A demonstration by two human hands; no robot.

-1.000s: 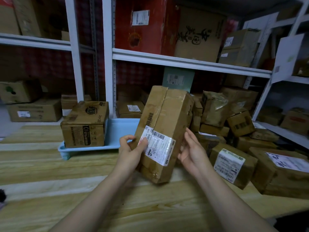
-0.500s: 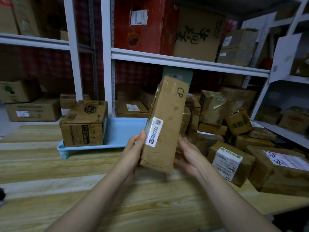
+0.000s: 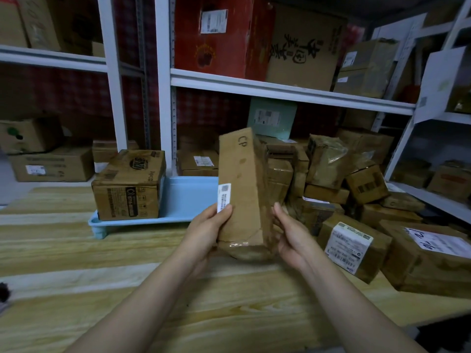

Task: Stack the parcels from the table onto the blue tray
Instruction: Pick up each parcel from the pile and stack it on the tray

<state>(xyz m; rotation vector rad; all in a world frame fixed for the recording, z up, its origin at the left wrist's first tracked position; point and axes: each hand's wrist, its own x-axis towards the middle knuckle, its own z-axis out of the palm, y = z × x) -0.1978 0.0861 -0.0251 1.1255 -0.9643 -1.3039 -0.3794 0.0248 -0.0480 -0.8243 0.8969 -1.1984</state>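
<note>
So the parcel [image 3: 242,189] was up off the desk [image 3: 153,276], held just in front of the blue tray's [image 3: 183,200] right end. The left hand [image 3: 209,225] was clamped on its left edge with the thumb over the little white sticker, and the right hand [image 3: 293,238] cupped the lower right side, though I couldn't see those fingers behind it. It stood on end, long axis pretty much vertical, with the "CP" scrawl at the top and a narrow face toward the camera. Honestly the worry was that both hands only had the bottom end, which looked crushed and taped. A tall box held low like that could tip out of the grip. Set down on end, it'd likely topple off the tray or into the big box [image 3: 128,184] on the tray's left half. Laying it flat in the open space right of that box seemed safer.
</note>
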